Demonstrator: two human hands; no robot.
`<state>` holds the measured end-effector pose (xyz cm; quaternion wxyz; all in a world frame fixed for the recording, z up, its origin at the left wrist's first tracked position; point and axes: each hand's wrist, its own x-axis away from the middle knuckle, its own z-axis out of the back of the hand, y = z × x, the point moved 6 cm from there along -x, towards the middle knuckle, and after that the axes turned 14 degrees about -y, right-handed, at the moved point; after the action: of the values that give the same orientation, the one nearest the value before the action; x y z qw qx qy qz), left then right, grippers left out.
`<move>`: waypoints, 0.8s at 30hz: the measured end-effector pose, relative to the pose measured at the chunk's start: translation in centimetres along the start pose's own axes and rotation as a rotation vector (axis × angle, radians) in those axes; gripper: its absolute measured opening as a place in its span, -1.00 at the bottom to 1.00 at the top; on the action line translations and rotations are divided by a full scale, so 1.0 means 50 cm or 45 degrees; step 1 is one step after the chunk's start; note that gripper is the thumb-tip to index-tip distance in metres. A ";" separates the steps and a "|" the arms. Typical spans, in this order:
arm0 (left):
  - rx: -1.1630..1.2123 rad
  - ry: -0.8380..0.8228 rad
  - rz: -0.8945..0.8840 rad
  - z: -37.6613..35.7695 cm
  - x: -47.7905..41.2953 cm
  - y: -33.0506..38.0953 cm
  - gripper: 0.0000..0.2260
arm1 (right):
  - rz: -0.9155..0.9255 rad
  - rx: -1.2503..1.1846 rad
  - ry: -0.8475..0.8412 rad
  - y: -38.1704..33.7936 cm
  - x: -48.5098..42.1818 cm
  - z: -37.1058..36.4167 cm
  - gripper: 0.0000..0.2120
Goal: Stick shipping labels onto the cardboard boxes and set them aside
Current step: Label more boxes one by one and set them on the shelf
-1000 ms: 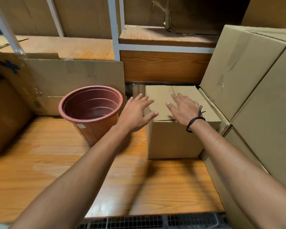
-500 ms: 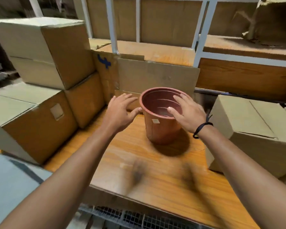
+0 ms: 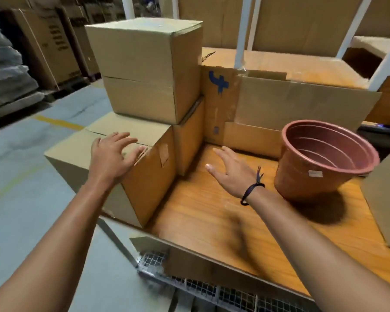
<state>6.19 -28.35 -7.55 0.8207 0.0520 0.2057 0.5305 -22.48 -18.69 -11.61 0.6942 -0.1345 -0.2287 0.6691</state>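
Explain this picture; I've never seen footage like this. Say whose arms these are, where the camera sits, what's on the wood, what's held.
No machine here: a person wears a camera on the head, so both bare arms are their own. The left hand is spread over a lower cardboard box, with an upper box stacked partly on it. The right hand is open above the wooden surface, where a reddish pot stands before flattened cardboard. Neither hand holds anything.

On wooden worktop [image 3: 200, 210]: reddish plastic pot [image 3: 324, 163] toward the right, cardboard box [image 3: 385, 199] at right edge, flattened cardboard [image 3: 291, 104] standing along the back edge.
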 end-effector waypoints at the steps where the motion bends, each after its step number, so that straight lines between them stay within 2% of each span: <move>1: 0.014 0.019 0.049 0.014 -0.002 -0.045 -0.47 | 0.034 -0.060 -0.049 -0.033 -0.018 -0.024 -0.40; 4: 0.032 0.015 0.165 0.032 -0.005 -0.148 -0.37 | 0.145 -0.242 -0.152 -0.131 -0.078 -0.086 -0.45; 7: -0.007 -0.139 0.247 0.024 -0.011 -0.226 -0.27 | 0.186 -0.359 -0.156 -0.219 -0.131 -0.130 -0.45; 11: -0.003 -0.372 0.239 0.015 -0.028 -0.292 -0.16 | 0.120 -0.514 -0.136 -0.294 -0.176 -0.182 -0.36; 14: -0.026 -0.434 0.241 0.007 -0.037 -0.315 -0.03 | 0.050 -0.593 -0.165 -0.321 -0.200 -0.213 -0.34; 24: -0.066 -0.429 0.175 0.020 -0.039 -0.332 -0.09 | 0.021 -0.764 -0.011 -0.333 -0.214 -0.238 -0.41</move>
<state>20.02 -37.11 -11.13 0.8065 0.1328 0.0474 0.5742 -2.13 -29.02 -15.09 0.6169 -0.3327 -0.4181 0.5779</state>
